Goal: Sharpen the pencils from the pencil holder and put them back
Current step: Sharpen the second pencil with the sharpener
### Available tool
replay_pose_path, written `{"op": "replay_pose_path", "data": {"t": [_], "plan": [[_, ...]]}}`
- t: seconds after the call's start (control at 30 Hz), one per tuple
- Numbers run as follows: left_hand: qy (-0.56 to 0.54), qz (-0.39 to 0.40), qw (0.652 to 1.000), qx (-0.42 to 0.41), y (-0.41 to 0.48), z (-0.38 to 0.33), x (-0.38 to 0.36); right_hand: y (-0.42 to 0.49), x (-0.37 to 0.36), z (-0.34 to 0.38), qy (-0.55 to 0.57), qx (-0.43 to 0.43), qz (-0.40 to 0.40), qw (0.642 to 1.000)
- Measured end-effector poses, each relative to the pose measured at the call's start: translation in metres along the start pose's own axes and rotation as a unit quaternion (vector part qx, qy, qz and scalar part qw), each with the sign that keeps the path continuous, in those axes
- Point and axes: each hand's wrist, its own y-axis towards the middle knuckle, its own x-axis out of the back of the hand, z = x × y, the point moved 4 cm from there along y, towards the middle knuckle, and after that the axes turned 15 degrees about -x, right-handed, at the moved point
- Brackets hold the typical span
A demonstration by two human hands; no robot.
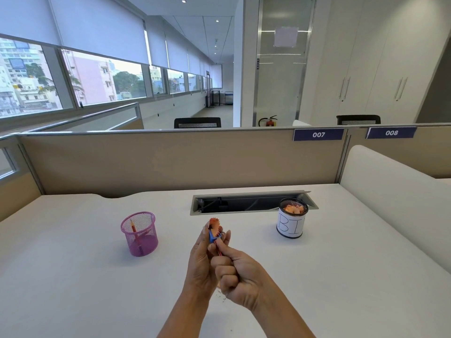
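Over the middle of the white desk [73, 276], my left hand [202, 262] pinches a small blue sharpener [212, 236]. A curl of orange shavings [214, 225] sticks up out of it. My right hand [238, 274] is closed in a fist around a red pencil [218, 247] whose tip sits inside the sharpener; most of the pencil is hidden in the fist. To the left stands a pink mesh pencil holder [139, 234] with a red pencil [134, 231] leaning inside it.
A mesh cup with a white paper label reading "BI" [291, 220] stands at the right and holds pencil shavings. Behind the hands lies an open cable tray [251, 203] in the desk. Beige partitions close the desk at the back and sides. A few shaving specks lie under my hands.
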Motion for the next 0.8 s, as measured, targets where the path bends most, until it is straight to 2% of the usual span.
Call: {"op": "replay_pose_path", "data": {"t": [0.2,0.33,0.43,0.47,0.53,0.63,0.77,0.8], "plan": [[-0.029,0.005,1.000,0.011,0.003,0.001,0.007,0.004,-0.002,0.000,0.009,-0.020,0.031,0.999],[0.041,-0.020,0.997,-0.057,0.006,-0.007,0.013,0.000,0.000,0.011,-0.134,0.007,-0.043,0.990],[0.087,-0.038,0.991,-0.098,0.008,-0.013,0.014,-0.003,0.001,0.019,-0.276,0.075,-0.139,0.948],[0.102,-0.041,0.988,-0.108,0.007,-0.015,0.012,-0.004,0.002,0.022,-0.336,0.116,-0.184,0.916],[0.135,-0.050,0.981,-0.134,0.005,-0.017,0.009,-0.004,0.001,0.027,-0.462,0.208,-0.278,0.816],[0.196,-0.076,0.958,-0.196,-0.001,-0.021,0.007,-0.005,0.003,0.034,-0.617,0.336,-0.360,0.614],[0.269,-0.112,0.921,-0.260,-0.011,-0.027,0.000,-0.006,0.005,0.033,-0.702,0.417,-0.426,0.391],[0.280,-0.119,0.914,-0.269,-0.013,-0.028,-0.003,-0.006,0.007,0.032,-0.705,0.421,-0.452,0.347]]}}
